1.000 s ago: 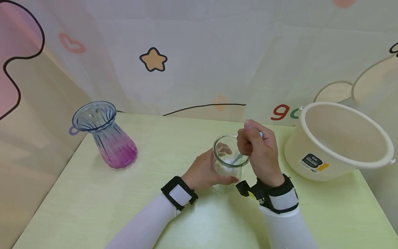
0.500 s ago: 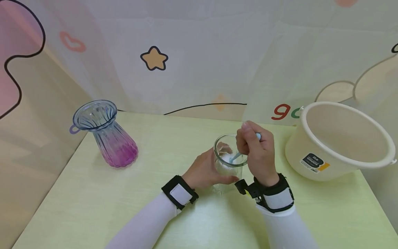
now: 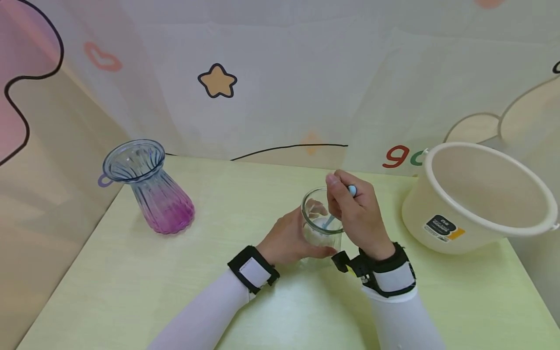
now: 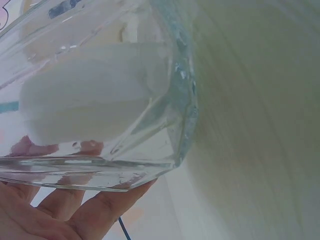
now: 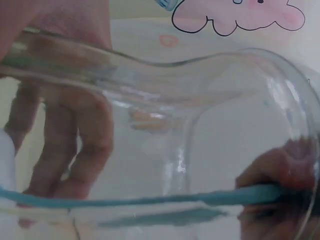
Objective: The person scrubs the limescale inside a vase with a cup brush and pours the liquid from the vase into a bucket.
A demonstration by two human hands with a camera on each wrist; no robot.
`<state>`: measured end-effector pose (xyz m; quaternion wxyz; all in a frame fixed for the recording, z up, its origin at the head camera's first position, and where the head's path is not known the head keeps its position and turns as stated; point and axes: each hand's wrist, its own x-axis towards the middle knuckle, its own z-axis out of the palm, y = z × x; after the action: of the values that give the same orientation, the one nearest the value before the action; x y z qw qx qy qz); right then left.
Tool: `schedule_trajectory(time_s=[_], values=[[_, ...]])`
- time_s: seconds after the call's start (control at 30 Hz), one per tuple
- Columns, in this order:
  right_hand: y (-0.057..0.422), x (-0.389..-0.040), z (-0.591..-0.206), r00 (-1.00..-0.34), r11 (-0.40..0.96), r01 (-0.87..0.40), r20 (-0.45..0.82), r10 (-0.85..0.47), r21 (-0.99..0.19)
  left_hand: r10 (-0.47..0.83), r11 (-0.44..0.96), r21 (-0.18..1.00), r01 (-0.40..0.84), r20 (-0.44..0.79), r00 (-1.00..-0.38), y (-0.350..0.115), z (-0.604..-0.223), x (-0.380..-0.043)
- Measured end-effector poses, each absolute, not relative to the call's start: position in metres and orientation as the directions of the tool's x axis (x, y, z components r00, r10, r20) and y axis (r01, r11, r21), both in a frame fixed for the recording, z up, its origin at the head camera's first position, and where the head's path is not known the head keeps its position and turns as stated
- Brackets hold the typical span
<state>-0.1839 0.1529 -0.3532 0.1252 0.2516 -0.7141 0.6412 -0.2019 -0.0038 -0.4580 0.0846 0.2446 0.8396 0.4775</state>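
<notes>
My left hand [image 3: 284, 239] grips a clear glass vase [image 3: 321, 239] around its side, with the thumb in front and the fingers behind. My right hand [image 3: 362, 214] is above the rim, its fingers curled round the light-blue handle of a sponge bottle brush [image 3: 352, 190]. The handle slants down into the vase. Through the glass in the left wrist view, the white sponge head [image 4: 90, 95] lies near the thick base. In the right wrist view the blue handle [image 5: 150, 202] runs through the vase, and the fingers of the left hand [image 5: 75, 140] show through the glass.
A ribbed blue-to-pink glass vase [image 3: 164, 194] with a small purple ring at its rim stands at the left. At the right is a cream bucket [image 3: 415, 209] with a black label. A patterned backdrop [image 3: 280, 87] rises behind the pale table [image 3: 131, 291].
My right hand has shifted a little to the left over the rim, bringing the brush handle with it. The left hand keeps its hold on the clear vase in about the same place.
</notes>
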Motion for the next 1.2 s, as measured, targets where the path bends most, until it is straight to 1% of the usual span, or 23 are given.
schedule_trajectory(time_s=[0.13,0.27,0.37,0.47,0.53,0.67,0.8,0.93,1.13,1.2], values=[[0.157,-0.182,-0.350,-0.848,-0.041,-0.494,0.492,-0.196,-0.868,0.486,0.430,0.842,0.327,0.089,-0.869,-0.004,-0.459,-0.202],[0.160,-0.181,-0.345,-0.818,-0.224,-0.503,0.544,-0.187,-0.834,0.479,0.437,0.839,0.326,0.090,-0.873,-0.003,-0.459,-0.201],[0.162,-0.178,-0.339,-0.803,-0.368,-0.487,0.572,-0.168,-0.792,0.480,0.439,0.833,0.336,0.098,-0.872,-0.003,-0.460,-0.201],[0.163,-0.173,-0.334,-0.806,-0.444,-0.463,0.573,-0.148,-0.767,0.480,0.443,0.828,0.344,0.105,-0.871,-0.003,-0.460,-0.201],[0.163,-0.171,-0.332,-0.806,-0.463,-0.459,0.574,-0.142,-0.758,0.479,0.441,0.829,0.343,0.105,-0.871,-0.003,-0.460,-0.201],[0.160,-0.172,-0.335,-0.816,-0.415,-0.452,0.554,-0.164,-0.789,0.480,0.441,0.832,0.338,0.100,-0.872,-0.004,-0.460,-0.201],[0.154,-0.178,-0.344,-0.832,-0.289,-0.429,0.498,-0.243,-0.856,0.485,0.429,0.843,0.324,0.088,-0.870,-0.004,-0.459,-0.202],[0.152,-0.181,-0.349,-0.836,-0.176,-0.426,0.460,-0.299,-0.888,0.501,0.416,0.849,0.327,0.086,-0.861,-0.004,-0.458,-0.203],[0.152,-0.178,-0.349,-0.865,-0.001,-0.422,0.403,-0.299,-0.907,0.510,0.407,0.852,0.329,0.086,-0.856,-0.004,-0.458,-0.204],[0.152,-0.177,-0.348,-0.882,0.016,-0.396,0.376,-0.283,-0.918,0.505,0.411,0.852,0.324,0.083,-0.859,-0.004,-0.458,-0.204]])
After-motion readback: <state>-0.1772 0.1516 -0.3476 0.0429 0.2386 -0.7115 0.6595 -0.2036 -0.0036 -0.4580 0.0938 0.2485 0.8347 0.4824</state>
